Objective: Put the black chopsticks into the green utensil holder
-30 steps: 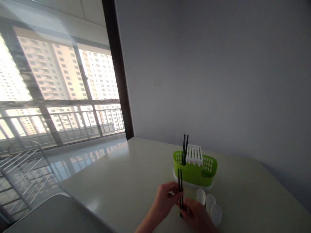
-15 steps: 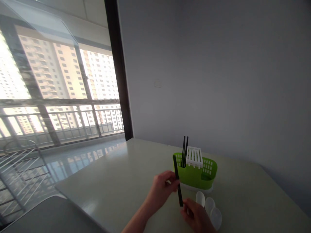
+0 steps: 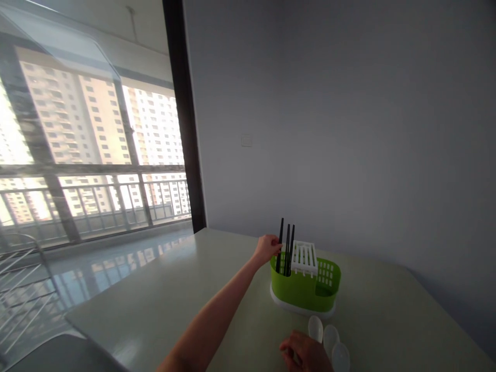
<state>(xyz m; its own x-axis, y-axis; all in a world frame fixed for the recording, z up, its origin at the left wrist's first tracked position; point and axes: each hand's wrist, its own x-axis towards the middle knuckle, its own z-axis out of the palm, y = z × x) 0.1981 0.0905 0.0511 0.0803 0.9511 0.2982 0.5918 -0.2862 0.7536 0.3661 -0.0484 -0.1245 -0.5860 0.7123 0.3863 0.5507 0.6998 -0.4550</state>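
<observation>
My left hand (image 3: 268,248) is closed around black chopsticks (image 3: 280,235), pinching them near mid-length. Their lower ends are inside the left part of a green utensil basket (image 3: 300,294), which stands on a white base. Other black chopsticks (image 3: 287,253) lean upright in the same section, just right of the held ones. Low in the view, my right hand (image 3: 304,351) rests near the tabletop with curled fingers and nothing visible in them. Beside it lie three white spoons (image 3: 315,328), their handles hidden behind the hand or out of frame.
A white slatted rack (image 3: 305,257) sits across the middle of the basket. The pale table (image 3: 163,305) meets a grey wall behind. At the lower left are a grey chair (image 3: 62,356) and a metal rack (image 3: 27,299), with large windows beyond.
My left hand has moved up and away, bringing the chopsticks from in front of the basket into its left section. My right hand has let go of their lower end.
</observation>
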